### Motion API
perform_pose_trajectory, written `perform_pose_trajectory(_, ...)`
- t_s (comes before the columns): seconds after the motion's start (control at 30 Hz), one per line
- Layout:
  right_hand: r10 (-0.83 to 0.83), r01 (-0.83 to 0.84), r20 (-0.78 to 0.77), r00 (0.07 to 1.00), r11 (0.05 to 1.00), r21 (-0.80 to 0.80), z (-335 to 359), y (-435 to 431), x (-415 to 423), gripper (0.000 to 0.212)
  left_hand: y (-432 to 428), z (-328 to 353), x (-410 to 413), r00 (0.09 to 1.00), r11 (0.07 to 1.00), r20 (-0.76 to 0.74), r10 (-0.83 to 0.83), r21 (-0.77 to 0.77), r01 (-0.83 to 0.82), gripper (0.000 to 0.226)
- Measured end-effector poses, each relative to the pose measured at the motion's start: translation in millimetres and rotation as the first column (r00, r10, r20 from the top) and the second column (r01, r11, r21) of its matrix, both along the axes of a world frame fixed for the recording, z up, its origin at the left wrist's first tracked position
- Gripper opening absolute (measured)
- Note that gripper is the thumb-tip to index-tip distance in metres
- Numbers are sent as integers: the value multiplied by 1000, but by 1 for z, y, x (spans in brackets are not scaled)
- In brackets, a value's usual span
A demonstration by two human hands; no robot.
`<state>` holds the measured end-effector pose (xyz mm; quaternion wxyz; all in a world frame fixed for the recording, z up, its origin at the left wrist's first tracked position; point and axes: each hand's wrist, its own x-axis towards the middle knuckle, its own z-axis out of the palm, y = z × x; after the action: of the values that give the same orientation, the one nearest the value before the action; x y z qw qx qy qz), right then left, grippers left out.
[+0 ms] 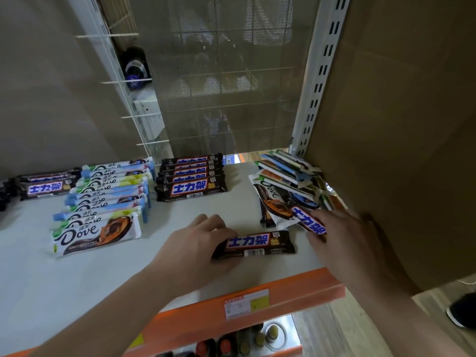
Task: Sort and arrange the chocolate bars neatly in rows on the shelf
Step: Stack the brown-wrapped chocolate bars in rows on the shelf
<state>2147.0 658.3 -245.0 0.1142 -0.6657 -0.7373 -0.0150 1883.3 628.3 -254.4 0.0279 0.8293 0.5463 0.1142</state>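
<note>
Roughly two thirds of the sorting looks done. On the shelf, beyond the left hand, a Snickers row lies overlapped and square. Further out to the left of those fingers a long Dove row runs toward the front, and past it a far Snickers row sits at the edge of view.

The left hand's fingers are curled over the left end of a single Snickers bar and grip it. The bar lies flat on the shelf, label up, between the two hands and close to the orange front edge. It is not yet part of any row.

The right hand reaches into the loose heap. Its fingers appear to pinch the near end of a second Snickers bar, which lies slanted against a Dove packet at the foot of the heap. The thumb is partly hidden, so the hold is not certain.

What is left is that heap just beyond the right fingers: mixed Dove packets and at least one dark bar, fanned and tilted against the cardboard panel. Its far packets are too crowded to count. By this judgement the two bars in hand belong with the Snickers row, and the remaining Dove packets with the Dove row. A price label sits below the left fingers on the orange edge.
</note>
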Motion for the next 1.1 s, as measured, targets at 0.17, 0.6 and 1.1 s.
perform_pose_trajectory(0.17, 22, -22, 5, 1000, 999, 44, 8, 3, 8, 34, 2, 6, 2, 990, 990, -96, -102, 84, 110, 38)
perform_pose_trajectory(0.6, 351, -317, -58, 935, 896, 310, 25, 5, 6, 45, -23, 41, -79, 982, 947, 140, 131, 276, -165, 51)
perform_pose_trajectory(1.1, 488, -444, -57, 871, 831, 334, 27, 5, -67, 43, -73, 47, -149, 958, 913, 91, 273, 289, -288, 46)
